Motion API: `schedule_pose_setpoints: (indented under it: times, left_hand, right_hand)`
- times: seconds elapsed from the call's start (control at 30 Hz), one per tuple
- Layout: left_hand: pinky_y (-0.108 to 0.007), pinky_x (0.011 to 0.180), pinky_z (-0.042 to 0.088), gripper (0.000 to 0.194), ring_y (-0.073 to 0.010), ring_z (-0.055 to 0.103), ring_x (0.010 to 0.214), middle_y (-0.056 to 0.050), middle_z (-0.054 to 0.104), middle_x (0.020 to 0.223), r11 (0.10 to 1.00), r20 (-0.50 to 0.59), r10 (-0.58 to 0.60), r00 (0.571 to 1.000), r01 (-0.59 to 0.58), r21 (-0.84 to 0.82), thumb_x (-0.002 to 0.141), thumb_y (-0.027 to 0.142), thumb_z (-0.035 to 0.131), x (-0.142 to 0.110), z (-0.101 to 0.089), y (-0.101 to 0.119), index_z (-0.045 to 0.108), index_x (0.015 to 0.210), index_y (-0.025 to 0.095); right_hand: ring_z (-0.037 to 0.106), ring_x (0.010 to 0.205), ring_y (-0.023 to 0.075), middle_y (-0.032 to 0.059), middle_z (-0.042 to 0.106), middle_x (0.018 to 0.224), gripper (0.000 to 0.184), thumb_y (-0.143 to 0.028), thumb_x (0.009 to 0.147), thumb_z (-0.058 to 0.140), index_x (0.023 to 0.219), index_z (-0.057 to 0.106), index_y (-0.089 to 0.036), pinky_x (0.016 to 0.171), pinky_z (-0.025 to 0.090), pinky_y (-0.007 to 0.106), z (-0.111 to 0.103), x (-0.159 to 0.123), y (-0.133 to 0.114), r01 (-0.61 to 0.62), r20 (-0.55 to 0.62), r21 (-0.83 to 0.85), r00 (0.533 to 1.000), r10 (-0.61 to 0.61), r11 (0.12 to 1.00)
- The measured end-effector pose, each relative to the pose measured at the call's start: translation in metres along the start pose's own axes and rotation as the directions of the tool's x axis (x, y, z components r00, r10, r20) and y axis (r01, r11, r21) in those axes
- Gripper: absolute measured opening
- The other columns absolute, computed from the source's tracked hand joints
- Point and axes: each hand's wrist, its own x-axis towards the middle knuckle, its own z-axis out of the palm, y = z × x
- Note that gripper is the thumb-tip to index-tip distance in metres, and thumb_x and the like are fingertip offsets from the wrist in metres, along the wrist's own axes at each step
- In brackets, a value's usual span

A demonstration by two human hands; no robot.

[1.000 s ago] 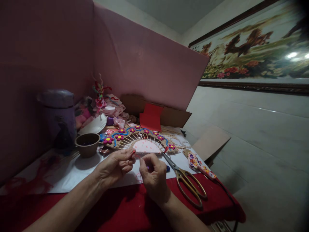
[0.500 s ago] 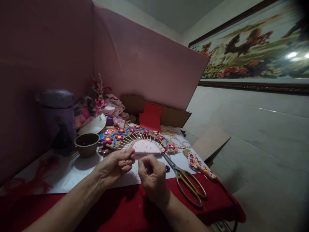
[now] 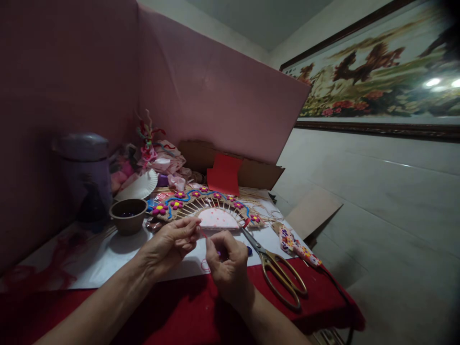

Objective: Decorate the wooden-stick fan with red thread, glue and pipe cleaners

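Between my two hands a short stretch of thin red string [image 3: 203, 233] is drawn taut. One end is pinched in the fingertips of my left hand [image 3: 176, 242]. My right hand [image 3: 228, 263] is closed on the other end, with a bit of purple showing between its fingers. Just beyond lies a fan-shaped craft piece [image 3: 206, 197] of burlap and thin sticks, with magenta flowers and a wavy blue cord. A white half-disc with pink dots [image 3: 218, 218] sits at its base. Large gold-handled scissors [image 3: 268, 258] lie right of my right hand.
A brown bowl [image 3: 128, 214] stands left, in front of a lidded purple container [image 3: 84, 177]. Red netting [image 3: 46, 261] lies at the left edge. A flower-patterned handled tool [image 3: 293, 243] with a cable is at the right. Red paper [image 3: 224, 175] leans against cardboard [image 3: 258, 173] behind.
Both hands keep nearly the same pose, with the red string still between them. A tiny red tip above my left fingertips no longer shows clearly. The view has shifted very slightly.
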Motion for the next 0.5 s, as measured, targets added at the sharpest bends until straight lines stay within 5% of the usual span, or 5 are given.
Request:
schedule_pose_setpoints:
  times: [0.3,0.5]
  left_hand:
    - [-0.014,0.048,0.047,0.019,-0.0074,0.058,0.055,-0.006,0.062,0.070,1.000,-0.085,-0.019,0.996,0.021,0.016,0.074,-0.003,0.060,-0.0049,0.0044,0.0024,0.067,0.087,0.007]
    - [-0.013,0.045,0.045,0.010,-0.0065,0.056,0.054,-0.004,0.061,0.069,1.000,-0.030,-0.020,0.999,0.020,0.017,0.070,0.001,0.068,-0.0022,0.0018,0.0007,0.065,0.077,0.008]
  right_hand:
    - [0.035,0.043,0.0062,-0.0066,0.041,0.053,0.015,-0.016,0.082,0.052,0.069,0.049,-0.019,0.043,0.030,0.020,-0.0001,0.0002,-0.0014,-0.008,0.006,0.009,1.000,0.008,1.000]
    - [0.036,0.043,0.0063,-0.0065,0.042,0.053,0.014,-0.016,0.082,0.052,0.069,0.049,-0.019,0.043,0.030,0.020,-0.0003,-0.0001,-0.0017,-0.019,0.012,0.021,1.000,0.018,1.000]
